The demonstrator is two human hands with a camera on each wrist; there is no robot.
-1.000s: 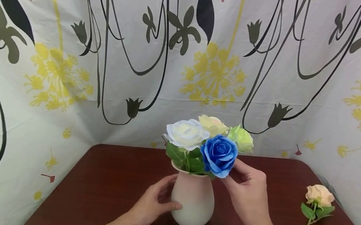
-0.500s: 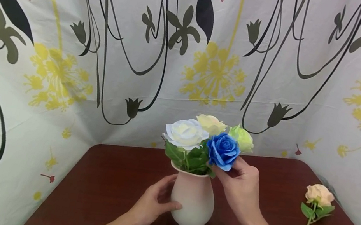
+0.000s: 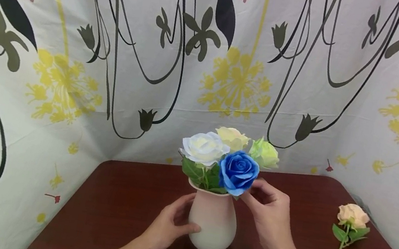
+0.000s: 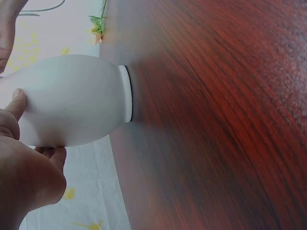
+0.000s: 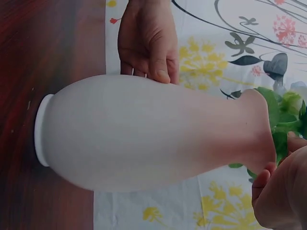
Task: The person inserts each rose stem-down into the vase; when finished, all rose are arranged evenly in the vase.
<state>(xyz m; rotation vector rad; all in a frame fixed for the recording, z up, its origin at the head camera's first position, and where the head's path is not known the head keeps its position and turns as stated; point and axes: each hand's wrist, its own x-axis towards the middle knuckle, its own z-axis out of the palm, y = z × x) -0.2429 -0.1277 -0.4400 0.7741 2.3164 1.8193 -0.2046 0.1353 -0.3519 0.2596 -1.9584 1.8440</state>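
Note:
A white-to-pink vase [image 3: 212,224] stands upright on the table. My left hand [image 3: 168,225] holds its left side, the thumb in front and the fingers reaching behind, as the left wrist view also shows on the vase [image 4: 76,100]. Just over the rim leans a blue rose [image 3: 239,172]; my right hand [image 3: 272,212] pinches it beneath the bloom, its fingertips partly hidden by the petals. In the right wrist view that hand [image 5: 283,191] is right at the vase mouth, among green leaves [image 5: 273,108]. Behind the blue rose, a white rose [image 3: 205,147], a cream rose [image 3: 232,137] and a pale green rose [image 3: 264,153] stand in the vase.
One peach rose [image 3: 352,216] with a long stem lies on the right of the dark red-brown table [image 3: 125,200]. A white cloth [image 3: 131,87] printed with flowers hangs behind the table and along both sides.
The blue rose shifted up and right, then came back down and left to face forward, with the right hand moving along. The left hand and vase stayed in place.

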